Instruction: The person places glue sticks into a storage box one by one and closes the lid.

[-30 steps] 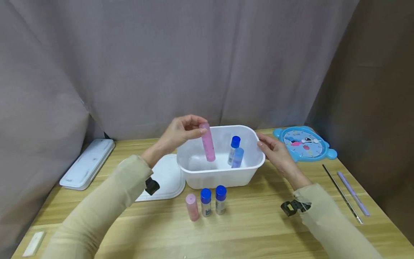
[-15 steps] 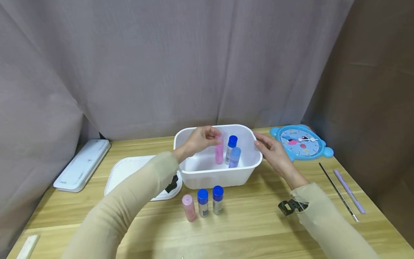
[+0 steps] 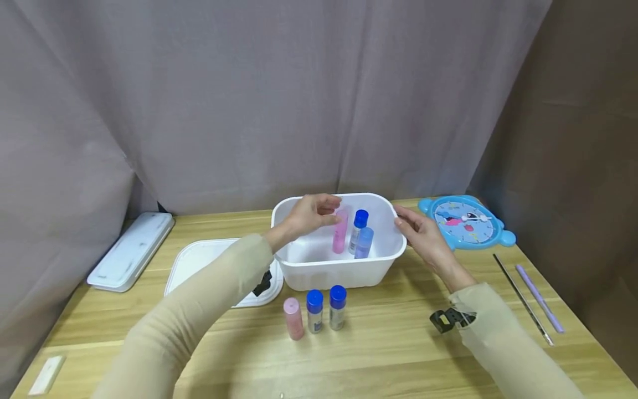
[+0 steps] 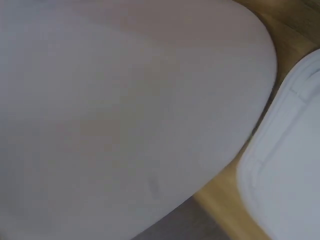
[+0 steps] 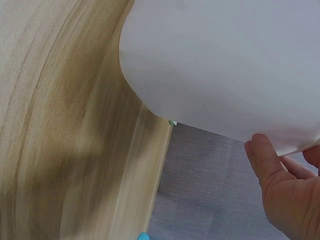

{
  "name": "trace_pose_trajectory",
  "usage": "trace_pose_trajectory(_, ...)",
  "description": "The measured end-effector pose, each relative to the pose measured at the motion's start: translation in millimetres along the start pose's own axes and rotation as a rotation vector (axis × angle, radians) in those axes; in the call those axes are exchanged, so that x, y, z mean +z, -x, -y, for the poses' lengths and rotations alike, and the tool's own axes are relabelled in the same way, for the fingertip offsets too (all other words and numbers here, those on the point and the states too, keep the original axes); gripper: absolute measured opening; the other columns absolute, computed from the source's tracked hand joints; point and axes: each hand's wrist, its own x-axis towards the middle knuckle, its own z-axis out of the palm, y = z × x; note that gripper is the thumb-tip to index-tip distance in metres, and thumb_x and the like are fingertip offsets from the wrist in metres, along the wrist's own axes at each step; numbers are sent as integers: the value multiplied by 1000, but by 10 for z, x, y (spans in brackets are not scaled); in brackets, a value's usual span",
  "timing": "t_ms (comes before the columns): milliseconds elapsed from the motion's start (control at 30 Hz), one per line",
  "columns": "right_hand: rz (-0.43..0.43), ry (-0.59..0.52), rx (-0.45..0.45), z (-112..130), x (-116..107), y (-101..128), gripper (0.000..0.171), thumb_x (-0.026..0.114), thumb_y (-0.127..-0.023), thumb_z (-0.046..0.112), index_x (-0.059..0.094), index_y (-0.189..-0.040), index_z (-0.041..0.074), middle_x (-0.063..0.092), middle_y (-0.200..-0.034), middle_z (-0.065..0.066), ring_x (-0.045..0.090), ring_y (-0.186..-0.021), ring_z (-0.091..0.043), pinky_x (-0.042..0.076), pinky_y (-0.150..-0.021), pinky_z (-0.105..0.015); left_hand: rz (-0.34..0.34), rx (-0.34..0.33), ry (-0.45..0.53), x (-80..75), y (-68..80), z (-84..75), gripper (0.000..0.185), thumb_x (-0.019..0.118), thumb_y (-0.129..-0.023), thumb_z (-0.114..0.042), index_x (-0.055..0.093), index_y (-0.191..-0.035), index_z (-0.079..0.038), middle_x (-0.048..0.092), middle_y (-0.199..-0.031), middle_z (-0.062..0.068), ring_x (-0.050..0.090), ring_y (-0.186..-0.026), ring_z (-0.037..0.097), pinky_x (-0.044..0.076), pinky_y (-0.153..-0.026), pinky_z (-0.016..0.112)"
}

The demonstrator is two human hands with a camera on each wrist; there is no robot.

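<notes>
A pink tube [image 3: 340, 231], judged light, stiff and smooth, is pinched near its top by the left hand [image 3: 310, 213] inside a white tub [image 3: 344, 270]; the tub's rim is touched by the relaxed right hand [image 3: 421, 235].

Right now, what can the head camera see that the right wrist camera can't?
Only the head view shows the left hand holding the pink bottle inside the tub, two blue-capped bottles beside it, three more bottles in front, the lid and the blue toy clock. Only the right wrist view shows the tub's underside corner up close. Both show the white tub, the right hand at its rim and the wooden table.
</notes>
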Motion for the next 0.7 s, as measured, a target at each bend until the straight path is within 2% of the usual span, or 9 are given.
trace_pose_trajectory(100, 2, -4, -2, -5, 3, -6, 52, 43, -101, 25, 30, -145, -1, 40, -143, -24, 44, -124, -36, 51, -85, -20, 29, 49, 51, -152, 228, -101, 40, 68, -86, -8, 58, -124, 0, 61, -123, 16, 60, -112, 25, 50, -93, 28)
trace_pose_trajectory(200, 0, -1, -10, -2, -9, -13, 53, 43, -101, 26, 30, -145, -1, 39, -143, -24, 44, -124, -36, 51, -84, -19, 91, 100, 156, -312, 541, -172, 35, 66, -87, -7, 59, -121, 2, 62, -119, 18, 62, -105, 23, 53, -88, 29)
trace_pose_trajectory(333, -3, 2, -23, -2, -36, -18, 53, 43, -101, 26, 30, -144, -1, 39, -143, -25, 48, -121, -32, 52, -83, -18, 165, 96, 251, -418, 992, -159, 33, 66, -86, -5, 60, -117, 4, 63, -116, 20, 64, -102, 22, 54, -85, 28)
trace_pose_trajectory(400, 0, -2, -25, -7, -47, -19, 53, 43, -101, 25, 30, -144, -2, 39, -142, -26, 50, -119, -27, 52, -83, -18, 181, 88, 275, -408, 1188, -97, 34, 67, -86, -6, 59, -117, 4, 63, -116, 21, 63, -104, 24, 54, -85, 27)
trace_pose_trajectory(500, -1, -6, -23, -18, -65, -14, 53, 43, -101, 25, 30, -144, -2, 39, -142, -26, 51, -117, -22, 52, -84, -19, 190, 85, 316, -345, 1396, 26, 35, 68, -85, -5, 59, -117, 6, 60, -117, 25, 63, -104, 21, 54, -84, 25)
trace_pose_trajectory(600, -7, 7, -13, -25, -77, -12, 54, 43, -101, 27, 30, -145, -1, 40, -142, -25, 52, -116, -18, 52, -83, -18, 188, 92, 369, -271, 1516, 148, 37, 68, -84, -4, 56, -118, 9, 56, -120, 31, 63, -104, 15, 53, -87, 26)
trace_pose_trajectory(700, -11, 20, -2, -34, -80, -15, 54, 42, -101, 29, 30, -145, 1, 39, -143, -24, 52, -116, -17, 51, -81, -15, 176, 83, 402, -204, 1569, 244, 41, 69, -83, -4, 55, -119, 10, 55, -122, 31, 61, -105, 10, 51, -92, 28)
